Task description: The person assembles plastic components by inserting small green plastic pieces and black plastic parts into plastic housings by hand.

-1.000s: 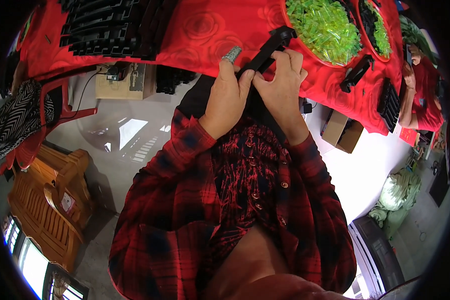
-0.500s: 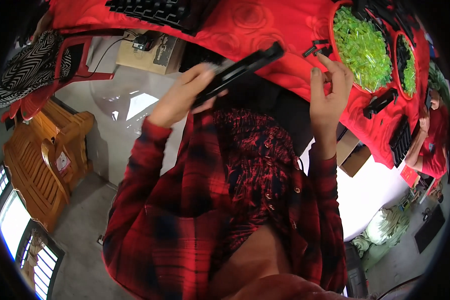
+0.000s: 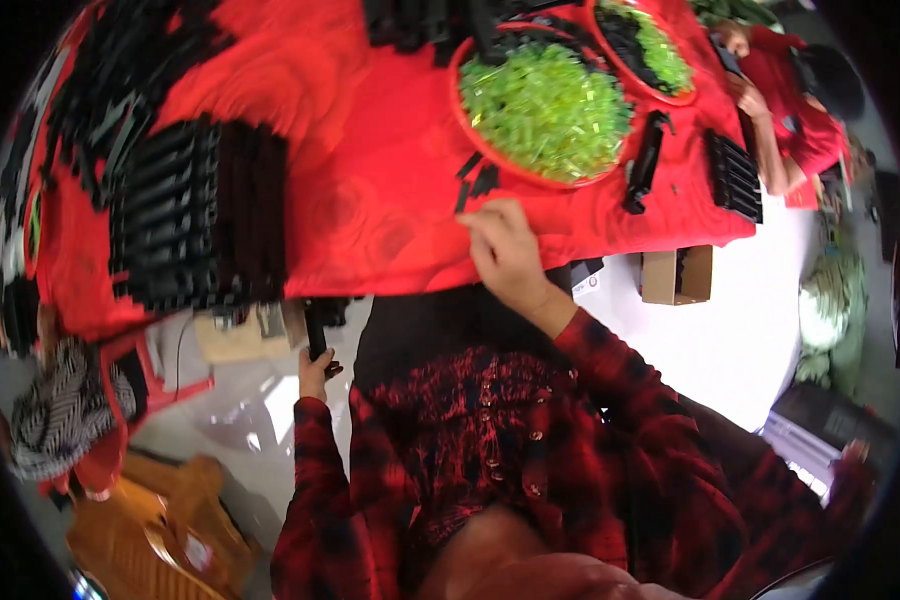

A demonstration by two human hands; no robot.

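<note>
In my left hand [image 3: 315,376], below the table's front edge, is a long black plastic part [image 3: 317,332]. Its far end runs up toward the table edge, beside other dark items, so its whole length does not show. My right hand [image 3: 510,255] hovers at the front of the red-covered table [image 3: 370,225], fingers curled together. Whether anything small is between them cannot be made out. Just beyond its fingertips lie a few small black pieces [image 3: 485,181]. Behind those stands a red-rimmed basin of shiny yellow-green pieces [image 3: 545,110].
A tall stack of black parts [image 3: 200,215] stands at the table's left, with a loose black heap [image 3: 125,85] behind. A second basin [image 3: 655,55], a single black part [image 3: 648,165] and a black row [image 3: 734,175] lie right. Another person [image 3: 790,110] works at far right.
My view has swung toward the table. My left hand has lowered the long black part from in front of my body to below the table edge. My right hand's fingers have curled in.
</note>
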